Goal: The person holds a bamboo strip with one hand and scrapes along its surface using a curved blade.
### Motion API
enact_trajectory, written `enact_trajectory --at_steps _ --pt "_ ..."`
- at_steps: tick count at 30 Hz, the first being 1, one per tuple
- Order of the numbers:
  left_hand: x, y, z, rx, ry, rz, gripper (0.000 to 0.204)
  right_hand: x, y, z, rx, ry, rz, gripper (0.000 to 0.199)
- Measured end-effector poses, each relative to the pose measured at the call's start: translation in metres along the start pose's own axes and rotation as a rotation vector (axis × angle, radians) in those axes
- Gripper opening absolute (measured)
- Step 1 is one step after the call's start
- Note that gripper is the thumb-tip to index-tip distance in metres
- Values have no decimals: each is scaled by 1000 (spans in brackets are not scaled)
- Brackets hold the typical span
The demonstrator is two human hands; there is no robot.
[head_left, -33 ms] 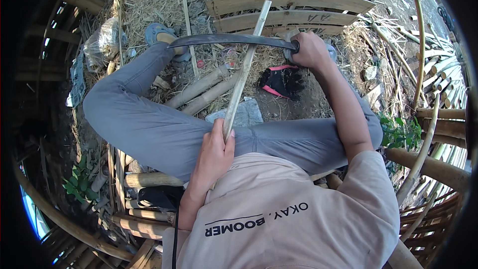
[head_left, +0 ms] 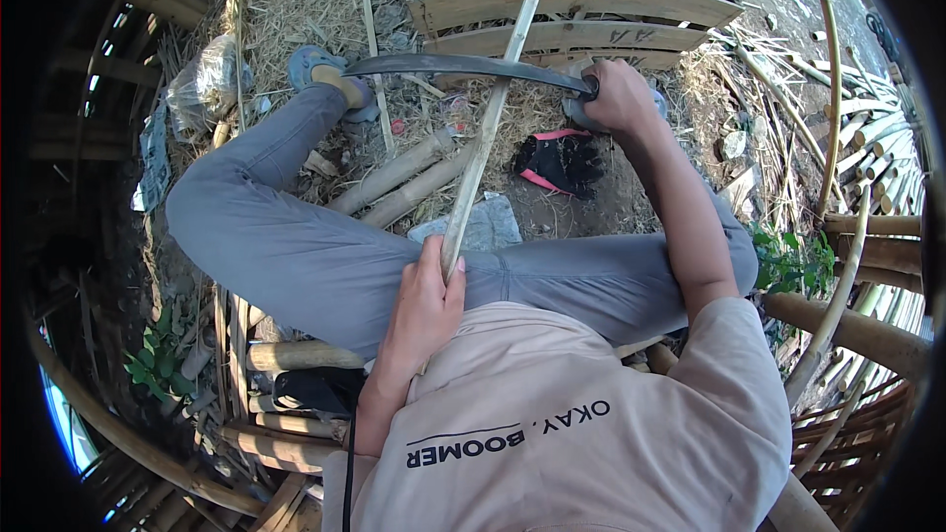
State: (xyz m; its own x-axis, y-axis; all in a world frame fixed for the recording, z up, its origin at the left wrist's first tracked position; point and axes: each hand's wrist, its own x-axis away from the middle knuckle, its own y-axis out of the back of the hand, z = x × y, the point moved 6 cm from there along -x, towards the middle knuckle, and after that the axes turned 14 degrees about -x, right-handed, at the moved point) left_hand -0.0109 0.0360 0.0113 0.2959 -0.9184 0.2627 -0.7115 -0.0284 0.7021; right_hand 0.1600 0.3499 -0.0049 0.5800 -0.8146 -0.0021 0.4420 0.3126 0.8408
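Observation:
My left hand (head_left: 426,298) is closed around the lower end of a long, pale bamboo strip (head_left: 477,160), close to my lap. The strip slants away from me and a little to the right. Gripped in my right hand (head_left: 621,99) is the dark handle of a machete (head_left: 443,64). Its long, slightly curved blade points left and crosses the strip near the far end; whether they touch, I cannot tell. Below the blade, a black and pink glove (head_left: 560,164) lies on the ground.
A wooden slatted crate (head_left: 572,2) stands at the far side. Two bamboo lengths (head_left: 409,177) lie on the ground between my legs, beside a greyish flat piece (head_left: 493,221). Cut bamboo (head_left: 892,148) is piled at the right. A clear plastic bag (head_left: 204,84) sits at the left.
The machete's tip has shifted slightly away from me and to the right, and my right hand has moved a little right with it. My left hand and the strip look nearly unchanged.

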Motion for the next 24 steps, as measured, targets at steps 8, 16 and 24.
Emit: enact_trajectory --at_steps 8,16,24 --pt "-1 4 -2 -73 -140 -138 17 3 10 -9 77 21 -127 24" --pt "0 3 0 -34 -178 -155 18 2 25 -16 88 -10 -181 29" --pt "2 0 -5 -83 -170 -118 18 10 20 12 123 78 -145 32"
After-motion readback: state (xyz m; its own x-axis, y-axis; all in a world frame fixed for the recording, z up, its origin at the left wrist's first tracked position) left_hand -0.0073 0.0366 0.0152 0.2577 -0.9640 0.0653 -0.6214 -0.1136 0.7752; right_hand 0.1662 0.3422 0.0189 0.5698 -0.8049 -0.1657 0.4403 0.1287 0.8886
